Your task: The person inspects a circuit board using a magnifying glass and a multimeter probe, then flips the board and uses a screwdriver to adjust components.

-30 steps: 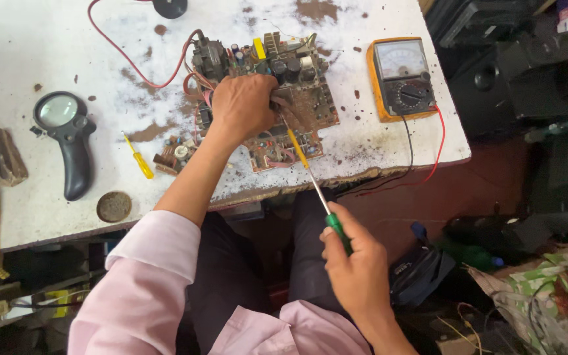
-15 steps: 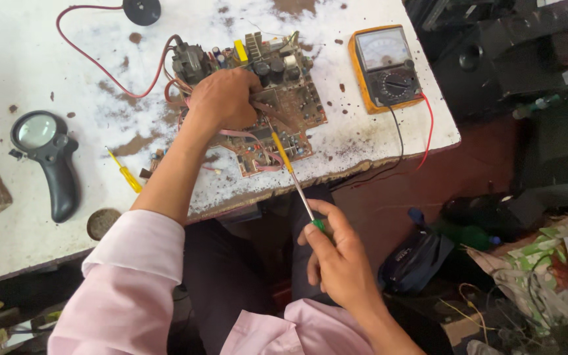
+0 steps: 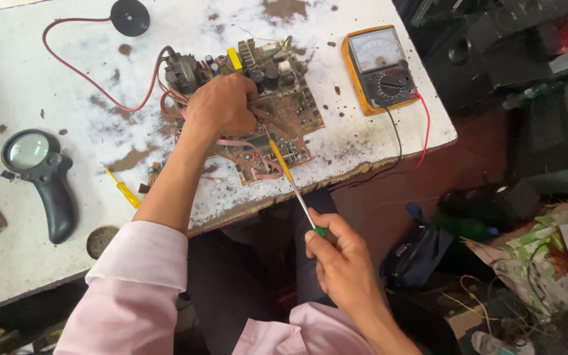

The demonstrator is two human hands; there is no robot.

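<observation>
The left hand (image 3: 221,105) is lying on the circuit board (image 3: 277,125), so the board's middle is blocked. The tall parts along its far edge are closing the way from behind. The screwdriver (image 3: 294,187), gripped in the right hand (image 3: 340,263), is crossing the gap in front of the table's near edge. To the right, the yellow multimeter (image 3: 379,69) and its leads are standing in the way. To the left, open table (image 3: 47,72) is lying between the red wire (image 3: 80,69) and the magnifying glass (image 3: 41,174), with a small yellow screwdriver (image 3: 123,189) near the forearm.
</observation>
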